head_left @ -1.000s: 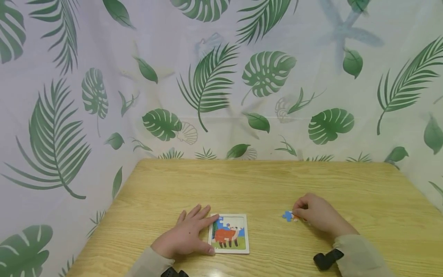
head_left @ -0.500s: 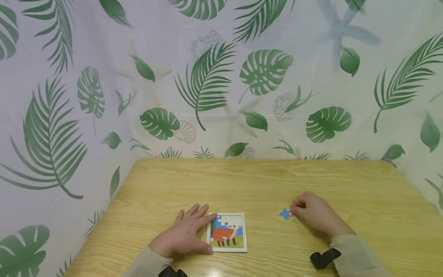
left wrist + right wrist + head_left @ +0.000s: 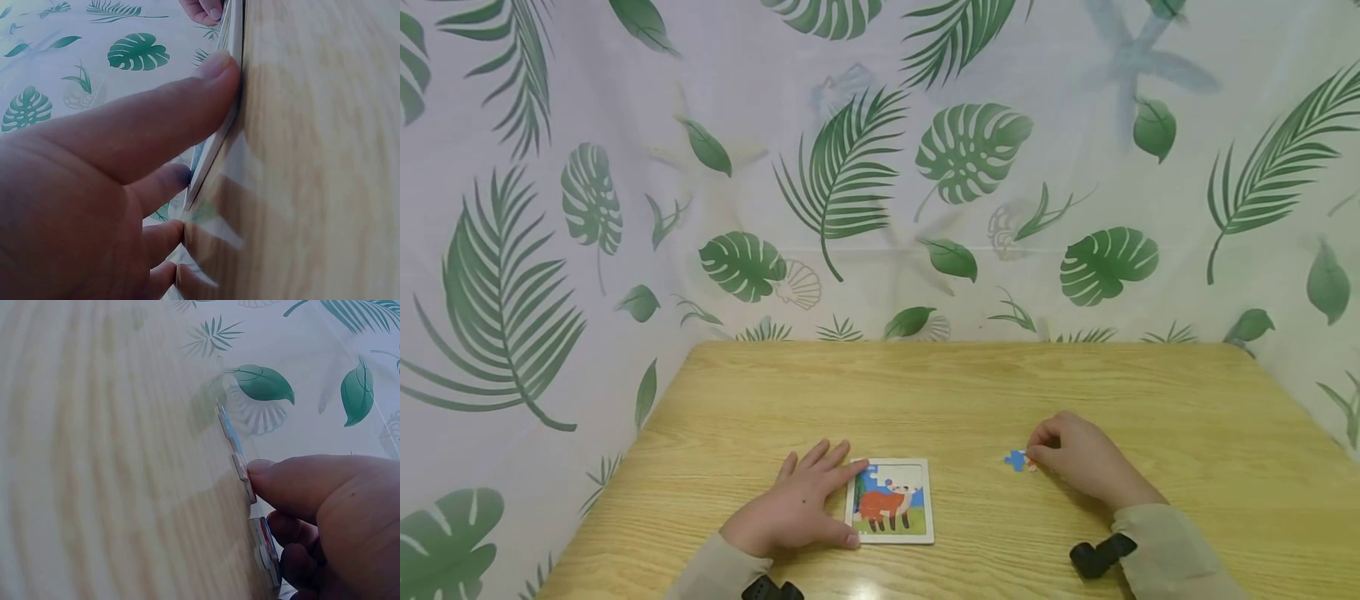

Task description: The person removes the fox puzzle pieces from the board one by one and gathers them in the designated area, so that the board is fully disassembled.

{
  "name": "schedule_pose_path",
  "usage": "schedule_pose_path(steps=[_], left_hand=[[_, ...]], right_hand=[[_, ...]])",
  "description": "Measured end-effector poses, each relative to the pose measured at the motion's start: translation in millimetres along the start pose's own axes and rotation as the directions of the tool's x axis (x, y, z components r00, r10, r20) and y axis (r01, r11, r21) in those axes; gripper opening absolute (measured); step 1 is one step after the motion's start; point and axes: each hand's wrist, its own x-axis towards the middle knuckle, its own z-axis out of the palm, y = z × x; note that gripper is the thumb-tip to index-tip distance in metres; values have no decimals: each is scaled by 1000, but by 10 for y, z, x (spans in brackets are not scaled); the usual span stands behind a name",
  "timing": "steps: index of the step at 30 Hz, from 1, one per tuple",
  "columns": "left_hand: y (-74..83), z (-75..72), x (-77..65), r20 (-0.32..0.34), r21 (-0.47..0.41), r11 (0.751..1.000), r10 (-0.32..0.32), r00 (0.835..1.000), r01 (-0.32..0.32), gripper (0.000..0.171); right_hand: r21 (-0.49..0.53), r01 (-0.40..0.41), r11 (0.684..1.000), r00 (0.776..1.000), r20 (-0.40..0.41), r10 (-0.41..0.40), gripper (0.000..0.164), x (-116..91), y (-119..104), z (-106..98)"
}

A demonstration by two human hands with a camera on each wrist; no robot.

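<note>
A square puzzle board (image 3: 930,500) with a pale rim lies on the table, showing a red-orange animal on grass. Its upper part has a pale section without picture. My left hand (image 3: 793,504) rests at its left side, fingers spread, the index finger on the top left corner and the thumb (image 3: 215,78) on the lower left edge. To the right, my right hand (image 3: 1078,458) pinches at a blue and orange puzzle piece (image 3: 1016,460) lying on the table. Its thumb (image 3: 265,478) touches the piece; the index fingertip is hidden. A second puzzle piece (image 3: 265,550) lies by the curled fingers.
The wooden table (image 3: 970,392) reaches back to a white curtain (image 3: 880,192) printed with green leaves. More of this cloth hangs on the left and right. A dark strap device (image 3: 1101,557) sits on the right wrist, another (image 3: 771,589) on the left.
The whole head view has shifted slightly, so everything sits a little further left and up. Both hands keep nearly the same places relative to the board and the piece.
</note>
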Motion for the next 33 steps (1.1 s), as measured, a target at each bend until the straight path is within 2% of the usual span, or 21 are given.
schedule_pose_path(steps=[11,18,23,33], left_hand=[[-12,-5,-7,2,-18,1000,1,1000,-1,94],[7,-4,2,-11,18,1000,-10,1000,10,94],[17,-6,0,-4,4,1000,-13,1000,13,93],[27,-18,-7,-3,5,1000,-8,1000,8,94]], right_hand=[[4,-2,1000,1000,-20,2,7,22,39,8],[145,-76,987,997,-2,77,14,-11,54,-25],[209,-93,973,995,-2,96,21,-30,65,-39],[188,-75,979,996,-36,83,27,-37,50,-43]])
